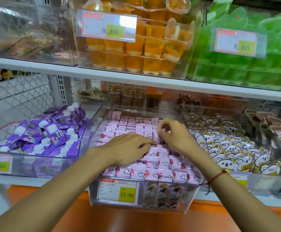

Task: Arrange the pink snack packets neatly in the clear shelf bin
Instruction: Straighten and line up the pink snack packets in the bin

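Pressing flat on the pink snack packets (pixel 153 171) mid-bin, the left hand (pixel 128 148) steadies rows while the right hand (pixel 173 134) pinches one upright near the clear shelf bin's (pixel 170 208) right wall

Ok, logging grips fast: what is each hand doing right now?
Left hand: open, fingers lying flat on the pink snack packets.
Right hand: fingertips pinching an upright pink packet in the clear bin.

Shop: shelf bins (pixel 93 195) of packaged snacks, price tags (pixel 118 190) 8.60, 15.80.
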Motion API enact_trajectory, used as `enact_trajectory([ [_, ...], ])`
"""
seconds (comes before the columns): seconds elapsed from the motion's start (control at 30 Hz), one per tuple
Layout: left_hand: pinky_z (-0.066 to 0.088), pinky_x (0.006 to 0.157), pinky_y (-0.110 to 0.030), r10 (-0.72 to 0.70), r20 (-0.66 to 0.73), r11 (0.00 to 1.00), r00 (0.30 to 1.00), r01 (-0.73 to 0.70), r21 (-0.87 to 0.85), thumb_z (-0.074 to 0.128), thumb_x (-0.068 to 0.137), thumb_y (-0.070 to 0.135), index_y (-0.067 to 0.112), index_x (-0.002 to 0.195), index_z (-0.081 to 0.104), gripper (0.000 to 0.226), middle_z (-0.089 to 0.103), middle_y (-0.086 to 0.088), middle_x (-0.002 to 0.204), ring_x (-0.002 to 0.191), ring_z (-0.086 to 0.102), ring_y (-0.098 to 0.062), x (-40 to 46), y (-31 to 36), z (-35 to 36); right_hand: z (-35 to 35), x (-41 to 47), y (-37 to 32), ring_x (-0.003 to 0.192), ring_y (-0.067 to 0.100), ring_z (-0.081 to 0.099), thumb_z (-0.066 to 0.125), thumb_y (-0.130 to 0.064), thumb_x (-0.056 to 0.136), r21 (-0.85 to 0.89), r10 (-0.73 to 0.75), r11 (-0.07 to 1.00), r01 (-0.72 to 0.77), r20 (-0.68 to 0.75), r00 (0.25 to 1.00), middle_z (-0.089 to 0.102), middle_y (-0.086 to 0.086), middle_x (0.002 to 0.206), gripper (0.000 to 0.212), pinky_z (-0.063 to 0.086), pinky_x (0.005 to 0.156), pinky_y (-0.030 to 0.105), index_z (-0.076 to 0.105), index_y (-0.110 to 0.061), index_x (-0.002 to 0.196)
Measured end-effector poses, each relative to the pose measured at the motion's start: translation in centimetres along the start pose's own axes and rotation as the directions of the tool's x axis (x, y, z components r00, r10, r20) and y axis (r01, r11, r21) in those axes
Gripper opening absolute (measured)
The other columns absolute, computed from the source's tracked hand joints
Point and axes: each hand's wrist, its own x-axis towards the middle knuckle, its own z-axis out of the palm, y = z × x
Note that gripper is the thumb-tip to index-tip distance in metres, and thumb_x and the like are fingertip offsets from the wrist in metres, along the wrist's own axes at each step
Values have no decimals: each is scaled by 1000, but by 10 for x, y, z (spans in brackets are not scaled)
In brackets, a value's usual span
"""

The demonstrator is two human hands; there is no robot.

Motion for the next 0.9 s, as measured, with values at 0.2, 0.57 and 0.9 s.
enact_trajectory([
  [0.2,43,95,-39,10,-17,1000,1000,-10,13,24,100,44,45,136,41,39,51,9,136,121,44,-14,2,-2,2,-3,-4,-10,75,15,55,49,-10,94,132,-82,983,129,-313,946,59,-2,83,7,45,69,31,55,-14,91],
  [0.57,52,78,-26,-15,-579,915,816,-221,-336,71,76,12,31,128,39,64,44,9,128,108,51,-5,-4,17,-12,-24,-2,-26,74,13,56,52,-14,96,830,471,548,-107,-201,859,65,14,101,7,44,57,21,59,-14,99],
  [0.9,47,69,-21,-365,-50,232,930,39,-972,55,94,27,22,109,68,19,71,-1,93,77,60,-12,-7,9,-30,-27,-6,-30,93,11,61,52,-37,94,735,374,650,-195,-85,924,64,-3,103,32,49,87,29,54,-17,119],
])
